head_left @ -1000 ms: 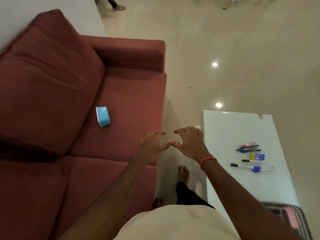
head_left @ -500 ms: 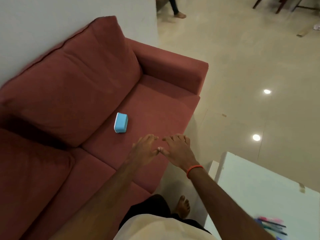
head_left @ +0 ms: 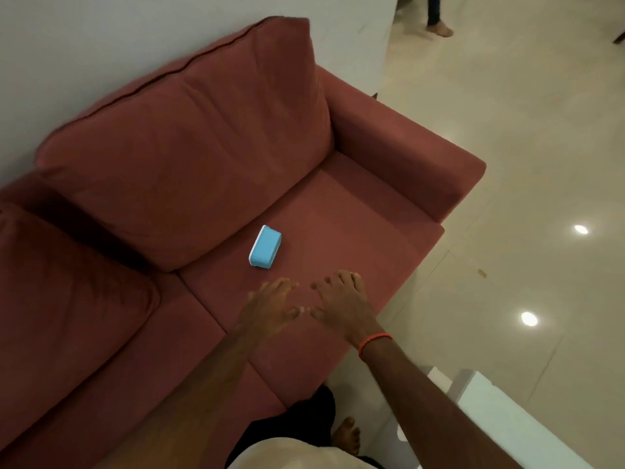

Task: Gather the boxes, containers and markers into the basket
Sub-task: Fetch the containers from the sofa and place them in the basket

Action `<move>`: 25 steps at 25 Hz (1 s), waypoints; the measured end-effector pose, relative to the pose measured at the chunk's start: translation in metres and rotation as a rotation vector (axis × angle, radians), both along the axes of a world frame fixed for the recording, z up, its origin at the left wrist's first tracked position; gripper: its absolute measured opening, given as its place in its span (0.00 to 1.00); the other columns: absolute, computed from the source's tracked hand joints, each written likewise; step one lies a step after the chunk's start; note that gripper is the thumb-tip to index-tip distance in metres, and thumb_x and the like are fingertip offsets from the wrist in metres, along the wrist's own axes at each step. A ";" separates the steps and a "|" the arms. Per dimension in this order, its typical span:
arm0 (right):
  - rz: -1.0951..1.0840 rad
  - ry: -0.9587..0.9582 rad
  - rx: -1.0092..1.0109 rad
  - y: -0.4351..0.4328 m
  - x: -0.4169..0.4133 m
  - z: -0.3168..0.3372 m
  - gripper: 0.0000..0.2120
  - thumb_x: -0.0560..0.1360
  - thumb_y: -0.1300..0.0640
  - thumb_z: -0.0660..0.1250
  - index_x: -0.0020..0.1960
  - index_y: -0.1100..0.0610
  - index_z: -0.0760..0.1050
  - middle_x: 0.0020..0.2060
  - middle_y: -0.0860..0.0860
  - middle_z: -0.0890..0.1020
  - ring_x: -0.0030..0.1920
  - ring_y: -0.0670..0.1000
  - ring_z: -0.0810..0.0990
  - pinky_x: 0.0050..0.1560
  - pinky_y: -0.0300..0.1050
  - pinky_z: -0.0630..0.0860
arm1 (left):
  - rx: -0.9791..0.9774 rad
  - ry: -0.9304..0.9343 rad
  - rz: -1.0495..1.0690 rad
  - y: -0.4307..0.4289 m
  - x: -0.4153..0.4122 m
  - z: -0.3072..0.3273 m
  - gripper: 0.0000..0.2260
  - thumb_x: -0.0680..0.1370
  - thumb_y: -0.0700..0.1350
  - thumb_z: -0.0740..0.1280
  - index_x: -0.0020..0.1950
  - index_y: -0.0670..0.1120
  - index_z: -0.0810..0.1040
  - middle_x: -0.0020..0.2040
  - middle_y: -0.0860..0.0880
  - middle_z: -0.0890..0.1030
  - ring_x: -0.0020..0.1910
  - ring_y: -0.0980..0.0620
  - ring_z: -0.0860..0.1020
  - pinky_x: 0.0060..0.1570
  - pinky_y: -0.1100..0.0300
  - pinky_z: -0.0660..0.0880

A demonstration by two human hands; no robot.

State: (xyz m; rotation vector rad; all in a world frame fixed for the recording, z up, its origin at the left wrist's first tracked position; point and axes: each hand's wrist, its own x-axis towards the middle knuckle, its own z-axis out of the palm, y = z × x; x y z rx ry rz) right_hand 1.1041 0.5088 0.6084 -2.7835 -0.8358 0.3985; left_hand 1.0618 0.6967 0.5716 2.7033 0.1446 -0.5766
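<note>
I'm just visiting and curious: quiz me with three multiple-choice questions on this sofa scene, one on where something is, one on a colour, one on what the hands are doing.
1. Where does the small blue rectangular container lie?
A. on the floor
B. on the red fabric sofa's seat cushion
C. on the white table

2. What colour is the band on the right wrist?
A. orange-red
B. green
C. black

3. What state are the left hand and right hand in?
A. both gripping the container
B. one holding a marker
C. both open and empty

Answers:
1 B: it rests on the seat, near the back cushion.
2 A: a thin orange-red loop shows there.
3 C: fingers spread, short of the container.
</note>
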 end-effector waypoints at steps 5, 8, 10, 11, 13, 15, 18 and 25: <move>0.082 0.005 -0.007 0.041 0.066 -0.028 0.21 0.77 0.41 0.61 0.65 0.50 0.71 0.61 0.51 0.75 0.67 0.55 0.66 0.70 0.53 0.57 | -0.026 0.054 0.132 0.040 0.047 -0.031 0.29 0.77 0.62 0.63 0.76 0.55 0.63 0.76 0.53 0.64 0.74 0.48 0.63 0.68 0.41 0.63; 0.049 0.065 0.017 0.064 0.098 -0.056 0.21 0.77 0.41 0.62 0.66 0.49 0.71 0.62 0.51 0.74 0.67 0.55 0.66 0.68 0.52 0.58 | -0.062 0.056 0.206 0.058 0.069 -0.055 0.29 0.77 0.62 0.64 0.75 0.55 0.63 0.75 0.53 0.66 0.72 0.48 0.65 0.67 0.42 0.64; 0.021 0.123 0.037 0.081 0.114 -0.080 0.21 0.77 0.41 0.62 0.66 0.49 0.71 0.63 0.51 0.73 0.66 0.54 0.66 0.67 0.51 0.59 | -0.097 0.034 0.272 0.072 0.084 -0.074 0.29 0.76 0.61 0.66 0.74 0.54 0.63 0.74 0.53 0.66 0.72 0.48 0.66 0.67 0.43 0.65; 0.009 0.150 0.044 0.089 0.119 -0.093 0.22 0.77 0.40 0.62 0.66 0.49 0.71 0.63 0.51 0.73 0.66 0.54 0.66 0.66 0.51 0.59 | -0.109 0.019 0.314 0.078 0.091 -0.084 0.30 0.76 0.61 0.66 0.75 0.54 0.63 0.74 0.53 0.66 0.71 0.48 0.66 0.66 0.43 0.65; -0.018 0.170 0.041 0.106 0.129 -0.118 0.23 0.76 0.40 0.62 0.67 0.49 0.70 0.66 0.52 0.71 0.66 0.55 0.66 0.66 0.52 0.60 | -0.122 -0.032 0.401 0.090 0.103 -0.103 0.31 0.75 0.60 0.67 0.75 0.55 0.61 0.75 0.54 0.66 0.71 0.48 0.66 0.65 0.43 0.64; -0.091 0.164 0.056 0.122 0.138 -0.142 0.24 0.76 0.41 0.64 0.69 0.49 0.69 0.70 0.54 0.66 0.70 0.56 0.63 0.68 0.53 0.60 | -0.111 -0.069 0.464 0.104 0.118 -0.124 0.32 0.75 0.61 0.66 0.76 0.55 0.60 0.75 0.55 0.66 0.71 0.48 0.66 0.65 0.42 0.64; -0.185 0.227 0.128 0.139 0.152 -0.170 0.27 0.74 0.43 0.66 0.71 0.47 0.65 0.72 0.56 0.63 0.72 0.57 0.60 0.69 0.55 0.60 | -0.143 -0.017 0.632 0.121 0.139 -0.154 0.34 0.76 0.62 0.65 0.78 0.52 0.58 0.77 0.51 0.64 0.74 0.46 0.63 0.68 0.42 0.61; -0.428 0.492 0.339 0.160 0.178 -0.222 0.29 0.72 0.41 0.67 0.70 0.47 0.65 0.64 0.50 0.71 0.65 0.55 0.68 0.64 0.54 0.69 | -0.311 -0.097 0.571 0.114 0.158 -0.190 0.25 0.77 0.66 0.56 0.64 0.52 0.75 0.75 0.47 0.65 0.75 0.48 0.62 0.72 0.50 0.60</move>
